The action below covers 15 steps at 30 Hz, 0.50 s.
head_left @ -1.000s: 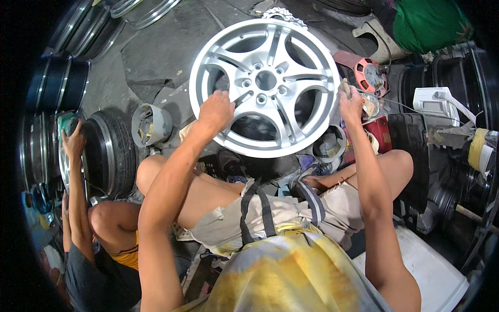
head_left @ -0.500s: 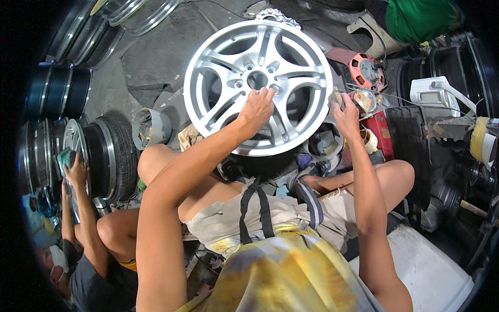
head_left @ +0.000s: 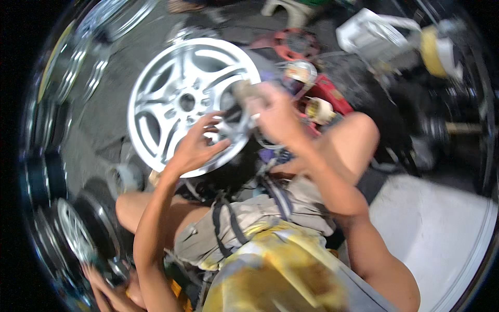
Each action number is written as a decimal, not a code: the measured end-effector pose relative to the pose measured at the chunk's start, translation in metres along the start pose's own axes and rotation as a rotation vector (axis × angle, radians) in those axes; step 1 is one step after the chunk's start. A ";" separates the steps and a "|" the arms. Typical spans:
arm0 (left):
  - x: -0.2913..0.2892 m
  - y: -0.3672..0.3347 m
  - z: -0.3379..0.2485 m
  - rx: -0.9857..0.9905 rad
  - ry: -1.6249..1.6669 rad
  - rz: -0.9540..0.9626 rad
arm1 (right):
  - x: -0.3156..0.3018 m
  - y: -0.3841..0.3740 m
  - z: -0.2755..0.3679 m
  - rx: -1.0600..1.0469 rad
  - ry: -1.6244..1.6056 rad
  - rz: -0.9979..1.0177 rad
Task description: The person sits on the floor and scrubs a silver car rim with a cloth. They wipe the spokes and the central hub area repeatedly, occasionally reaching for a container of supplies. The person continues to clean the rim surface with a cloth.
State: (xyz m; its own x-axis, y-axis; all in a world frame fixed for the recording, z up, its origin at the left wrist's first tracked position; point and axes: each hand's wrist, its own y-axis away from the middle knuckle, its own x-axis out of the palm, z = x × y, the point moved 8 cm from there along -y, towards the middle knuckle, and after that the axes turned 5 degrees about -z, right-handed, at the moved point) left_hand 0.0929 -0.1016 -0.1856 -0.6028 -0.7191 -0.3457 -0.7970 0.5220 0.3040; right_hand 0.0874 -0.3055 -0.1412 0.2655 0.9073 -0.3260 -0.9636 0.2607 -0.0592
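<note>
At the far left, a second silver wheel stood tilted among dark rims, with a co-worker's arm reaching toward its lower end. A grey bucket sat just beside the person's left knee, probably there to be within easy reach.

The main silver wheel lay face up in front of the person, its near edge by the knees, which seemed to put the whole face within reach of 2 arms; what bore it underneath was hidden. The left hand was spread over its near right part, perhaps for steadying, though I cannot tell whether the fingers touched metal.

Over the right rim, the right hand pinched a tan pad, its far end free toward the wheel, likely to keep the fingertips clear. Blur hid any contact.

Farther right, a can, a pale cup and a red box clustered near the right hand, presumably for quick access.
</note>
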 end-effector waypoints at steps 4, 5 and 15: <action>0.018 0.008 -0.079 0.130 0.348 0.128 | 0.030 0.059 0.057 -0.341 0.137 0.177; 0.024 0.006 -0.080 0.068 0.304 0.167 | 0.021 0.065 0.057 -0.308 0.115 0.121; -0.010 0.021 -0.042 -0.007 0.173 -0.139 | -0.268 0.061 -0.016 0.114 -0.111 -0.523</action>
State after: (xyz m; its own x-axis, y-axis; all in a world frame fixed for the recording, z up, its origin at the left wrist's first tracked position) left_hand 0.0837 -0.1028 -0.1384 -0.4711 -0.8522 -0.2278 -0.8714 0.4095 0.2703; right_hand -0.0429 -0.5384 -0.0720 0.7164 0.6746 -0.1782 -0.6940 0.7154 -0.0817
